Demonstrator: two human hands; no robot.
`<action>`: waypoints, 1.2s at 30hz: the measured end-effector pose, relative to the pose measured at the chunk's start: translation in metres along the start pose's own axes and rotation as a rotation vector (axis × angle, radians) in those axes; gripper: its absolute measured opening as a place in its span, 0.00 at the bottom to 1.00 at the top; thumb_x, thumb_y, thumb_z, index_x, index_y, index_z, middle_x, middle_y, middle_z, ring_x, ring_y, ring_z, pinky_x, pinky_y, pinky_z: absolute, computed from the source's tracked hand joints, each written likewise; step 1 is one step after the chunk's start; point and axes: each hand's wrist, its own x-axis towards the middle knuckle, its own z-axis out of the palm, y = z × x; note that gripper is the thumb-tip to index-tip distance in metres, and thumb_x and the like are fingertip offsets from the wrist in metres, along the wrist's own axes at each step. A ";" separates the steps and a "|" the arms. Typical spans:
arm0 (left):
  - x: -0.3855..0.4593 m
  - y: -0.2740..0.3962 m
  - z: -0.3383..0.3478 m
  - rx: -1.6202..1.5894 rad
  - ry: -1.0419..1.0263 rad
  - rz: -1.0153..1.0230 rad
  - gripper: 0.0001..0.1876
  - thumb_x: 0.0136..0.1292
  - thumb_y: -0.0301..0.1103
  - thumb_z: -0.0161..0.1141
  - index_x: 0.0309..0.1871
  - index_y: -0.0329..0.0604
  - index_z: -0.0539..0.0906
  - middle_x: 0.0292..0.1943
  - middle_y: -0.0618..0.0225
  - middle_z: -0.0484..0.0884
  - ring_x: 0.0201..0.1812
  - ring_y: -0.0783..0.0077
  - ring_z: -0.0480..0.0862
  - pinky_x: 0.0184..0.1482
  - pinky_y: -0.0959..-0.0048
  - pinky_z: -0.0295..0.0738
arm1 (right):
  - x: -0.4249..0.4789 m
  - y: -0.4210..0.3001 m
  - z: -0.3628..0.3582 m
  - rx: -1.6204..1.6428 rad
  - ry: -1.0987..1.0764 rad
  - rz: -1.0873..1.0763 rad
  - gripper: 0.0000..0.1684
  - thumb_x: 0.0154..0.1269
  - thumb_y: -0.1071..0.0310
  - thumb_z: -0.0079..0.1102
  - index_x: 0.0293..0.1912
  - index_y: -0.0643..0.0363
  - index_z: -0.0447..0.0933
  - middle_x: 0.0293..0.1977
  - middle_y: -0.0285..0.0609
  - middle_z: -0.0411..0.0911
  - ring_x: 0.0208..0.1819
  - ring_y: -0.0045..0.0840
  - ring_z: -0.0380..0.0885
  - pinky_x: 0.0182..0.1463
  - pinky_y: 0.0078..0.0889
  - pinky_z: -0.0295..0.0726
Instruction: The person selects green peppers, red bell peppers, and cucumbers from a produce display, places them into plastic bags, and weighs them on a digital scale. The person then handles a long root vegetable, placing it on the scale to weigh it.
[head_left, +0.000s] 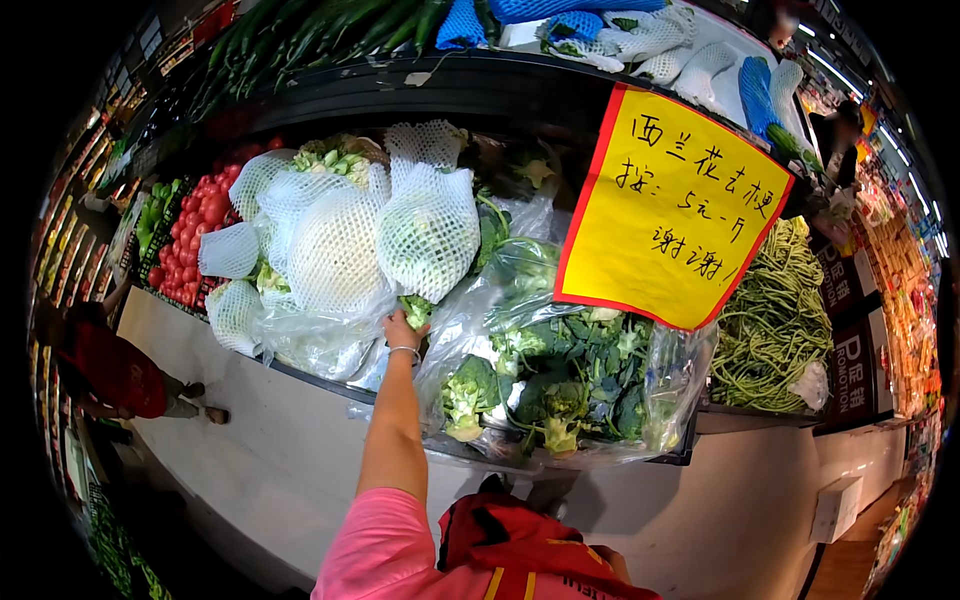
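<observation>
My left hand (405, 330) reaches forward over the front of the display and grips the pale green stem end (416, 309) of a vegetable head. White foam netting (429, 232) wraps that head, which looks like a cauliflower. To its left lies a larger net-wrapped cauliflower (337, 251), with others around it. Clear plastic sheeting (322, 341) spreads beneath them along the front. Right of my wrist, loose broccoli heads (469, 394) lie on more clear plastic. My right hand is out of view.
A yellow handwritten sign (671, 206) with a red border hangs over the broccoli. Long beans (772, 330) are piled to the right, tomatoes (199, 217) to the left. Green peppers (337, 37) fill the upper shelf. A person in a red top (120, 367) stands at the left.
</observation>
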 end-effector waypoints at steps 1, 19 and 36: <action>0.002 -0.005 -0.004 0.000 -0.034 -0.008 0.33 0.35 0.45 0.75 0.45 0.43 0.72 0.51 0.49 0.67 0.47 0.47 0.73 0.50 0.62 0.71 | 0.003 0.000 -0.002 0.007 -0.007 0.015 0.20 0.61 0.60 0.53 0.47 0.66 0.74 0.31 0.54 0.79 0.36 0.33 0.80 0.41 0.29 0.75; 0.021 0.105 -0.139 0.384 -0.198 0.296 0.27 0.38 0.49 0.68 0.40 0.40 0.80 0.40 0.47 0.78 0.35 0.50 0.80 0.43 0.62 0.77 | 0.039 0.004 -0.051 0.088 0.021 0.007 0.16 0.62 0.63 0.53 0.46 0.62 0.75 0.34 0.55 0.79 0.37 0.39 0.79 0.41 0.31 0.74; -0.033 0.086 -0.072 0.688 0.005 0.868 0.10 0.54 0.30 0.51 0.40 0.42 0.70 0.38 0.61 0.73 0.44 0.61 0.71 0.44 0.65 0.67 | 0.029 -0.009 -0.044 0.180 0.154 0.093 0.15 0.62 0.67 0.53 0.46 0.66 0.74 0.35 0.55 0.79 0.38 0.36 0.79 0.42 0.30 0.75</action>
